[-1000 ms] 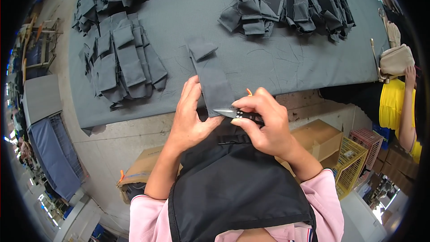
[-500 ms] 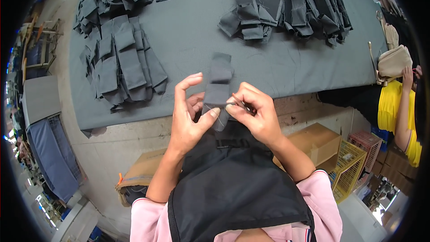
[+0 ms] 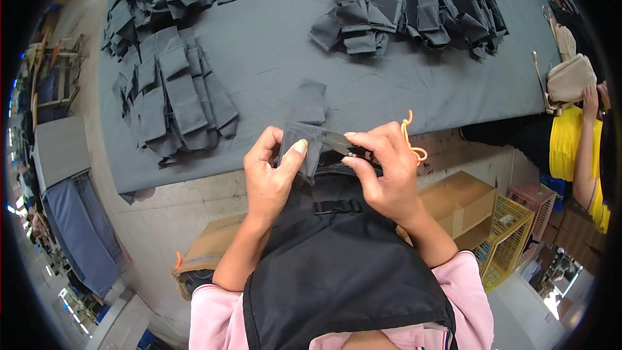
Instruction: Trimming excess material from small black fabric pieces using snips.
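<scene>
My left hand [image 3: 267, 178] is closed on a dark grey fabric strip [image 3: 311, 102], pinching it between thumb and fingers near the table's front edge. The strip's far end lies on the grey-covered table, and its near end is folded over in my fingers. In my right hand [image 3: 392, 172] is a pair of thread snips [image 3: 339, 143], gripped between thumb and fingers, with blades pointing left at the strip's edge. An orange cord loop [image 3: 407, 136] hangs off the snips by my knuckles. Part of the snips is hidden by my fingers.
Bundles of grey strips [image 3: 175, 87] lie at the left of the table [image 3: 265, 45], and more strips [image 3: 414, 6] at the back right. Below the edge stand cardboard boxes [image 3: 457, 206] and a yellow crate [image 3: 512, 227]. A person in yellow [image 3: 567, 142] handles beige cloth at the right.
The snips have swung out from my right palm, blades now at the strip, and the orange cord has come into view. My left hand has folded and tilted the strip's near end.
</scene>
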`<state>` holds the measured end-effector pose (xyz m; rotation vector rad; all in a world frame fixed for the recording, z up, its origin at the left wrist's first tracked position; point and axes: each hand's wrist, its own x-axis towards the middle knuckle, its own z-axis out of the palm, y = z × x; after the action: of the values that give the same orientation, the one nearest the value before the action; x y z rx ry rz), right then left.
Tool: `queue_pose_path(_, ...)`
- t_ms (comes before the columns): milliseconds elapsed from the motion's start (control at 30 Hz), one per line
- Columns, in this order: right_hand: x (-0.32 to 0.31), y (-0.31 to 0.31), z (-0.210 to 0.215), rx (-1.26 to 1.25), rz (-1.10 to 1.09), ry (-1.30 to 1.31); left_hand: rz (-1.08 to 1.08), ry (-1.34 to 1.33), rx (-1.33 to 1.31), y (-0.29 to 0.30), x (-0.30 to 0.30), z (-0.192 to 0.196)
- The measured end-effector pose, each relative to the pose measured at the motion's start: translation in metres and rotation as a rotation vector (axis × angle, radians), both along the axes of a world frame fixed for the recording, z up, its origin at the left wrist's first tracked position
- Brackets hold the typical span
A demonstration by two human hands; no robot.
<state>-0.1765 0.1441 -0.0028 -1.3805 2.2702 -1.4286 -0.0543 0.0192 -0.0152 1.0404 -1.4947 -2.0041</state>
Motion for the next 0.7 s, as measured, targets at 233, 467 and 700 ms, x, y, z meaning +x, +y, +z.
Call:
queue_pose_path(233,-0.001,-0.005,-0.006,0.004,0.026,0.122,-0.055,-0.035,-0.010,0.002,0.002,0.002)
queue_pose_path(467,-0.007,-0.002,0.001,0.029,0.088,-0.085,-0.135,-0.053,-0.052,0.000,0.007,0.000)
queue_pose_path(700,-0.031,-0.008,0.010,0.064,0.324,-0.004,-0.361,-0.115,-0.172,-0.010,0.017,0.006)
